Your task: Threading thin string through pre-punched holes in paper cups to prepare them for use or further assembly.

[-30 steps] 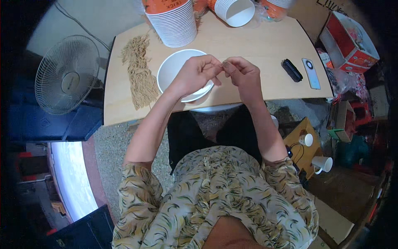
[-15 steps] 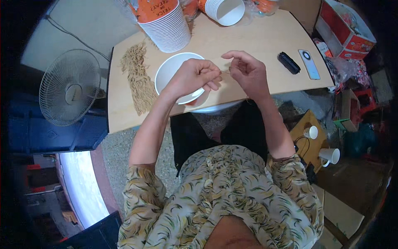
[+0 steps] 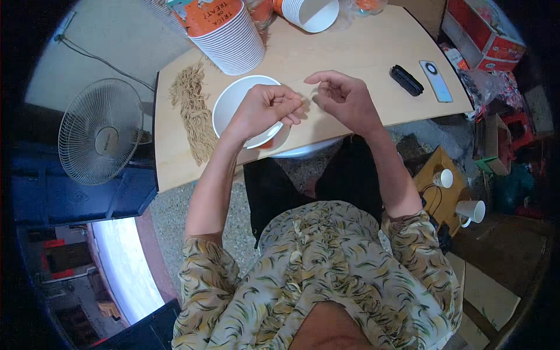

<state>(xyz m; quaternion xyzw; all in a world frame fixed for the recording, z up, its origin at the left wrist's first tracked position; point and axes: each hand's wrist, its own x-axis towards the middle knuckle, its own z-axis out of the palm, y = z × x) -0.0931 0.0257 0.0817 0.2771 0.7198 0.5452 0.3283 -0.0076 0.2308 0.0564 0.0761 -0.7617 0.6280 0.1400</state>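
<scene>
While buckets (image 3: 230, 46) stand behind bowl (image 3: 228, 104), fan (image 3: 105, 140), phone (image 3: 437, 84)

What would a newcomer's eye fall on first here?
Probably the tall stack of orange-and-white buckets, near the far side of the table. Then the bundle of tan cords, left of the round white container. The left hand, fingers pinched, is over that container's right side; the right hand is beside it, thumb and forefinger apart.

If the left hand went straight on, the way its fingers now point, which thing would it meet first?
Probably the right hand, across a narrow gap, though depth is hard to judge from this one view.
</scene>
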